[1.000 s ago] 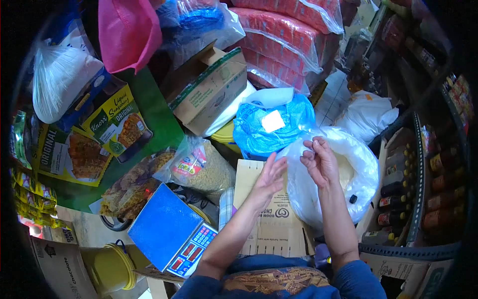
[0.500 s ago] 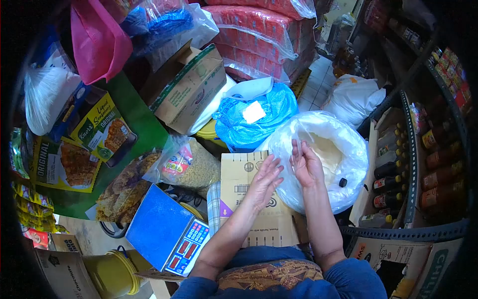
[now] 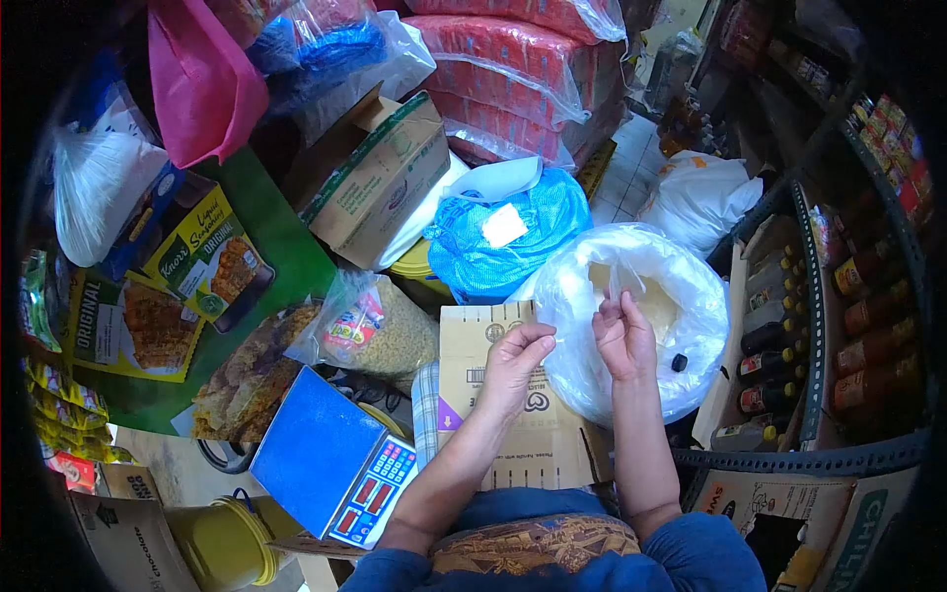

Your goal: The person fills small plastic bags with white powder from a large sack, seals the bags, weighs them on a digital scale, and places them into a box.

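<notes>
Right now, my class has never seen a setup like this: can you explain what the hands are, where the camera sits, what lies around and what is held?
There is no machine: these are a person's bare hands. Every picture comes from one camera on their head, looking forward and down.

The left hand is above a cardboard box, thumb and fingers together; whether it holds anything is unclear. Thin clear plastic shows at the fingertips of the right hand, seemingly held there.

Ahead is a big open plastic bag with something pale inside. To the left are a blue-topped scale and a bag of small tan pieces.
</notes>
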A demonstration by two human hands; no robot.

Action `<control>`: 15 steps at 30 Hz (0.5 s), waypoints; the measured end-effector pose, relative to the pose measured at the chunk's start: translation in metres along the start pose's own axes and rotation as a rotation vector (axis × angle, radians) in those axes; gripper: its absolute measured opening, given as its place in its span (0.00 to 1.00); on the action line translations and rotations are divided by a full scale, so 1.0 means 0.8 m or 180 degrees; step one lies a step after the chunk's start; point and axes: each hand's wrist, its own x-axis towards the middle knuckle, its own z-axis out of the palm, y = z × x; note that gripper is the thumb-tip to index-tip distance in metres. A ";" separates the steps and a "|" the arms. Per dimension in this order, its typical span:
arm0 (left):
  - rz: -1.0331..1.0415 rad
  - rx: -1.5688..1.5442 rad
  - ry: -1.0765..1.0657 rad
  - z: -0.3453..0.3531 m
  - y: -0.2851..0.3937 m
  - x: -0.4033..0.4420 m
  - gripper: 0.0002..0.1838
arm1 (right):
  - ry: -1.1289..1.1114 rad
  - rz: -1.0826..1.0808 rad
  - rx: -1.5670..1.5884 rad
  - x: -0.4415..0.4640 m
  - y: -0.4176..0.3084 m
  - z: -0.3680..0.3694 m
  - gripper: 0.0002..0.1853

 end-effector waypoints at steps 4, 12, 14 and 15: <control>0.0119 -0.0044 0.0043 -0.006 0.004 -0.003 0.08 | 0.0062 -0.0144 -0.0092 -0.002 0.001 -0.009 0.04; 0.0729 0.0600 0.0213 -0.027 0.020 -0.013 0.07 | 0.0167 -0.0407 -0.0921 -0.018 0.023 0.013 0.06; 0.0785 0.0532 0.0351 -0.035 0.029 -0.018 0.07 | 0.0032 -0.0318 -0.1336 -0.026 0.028 0.018 0.13; 0.0841 0.0462 0.0507 -0.041 0.034 -0.021 0.07 | 0.0061 -0.0285 -0.2183 -0.032 0.030 0.027 0.18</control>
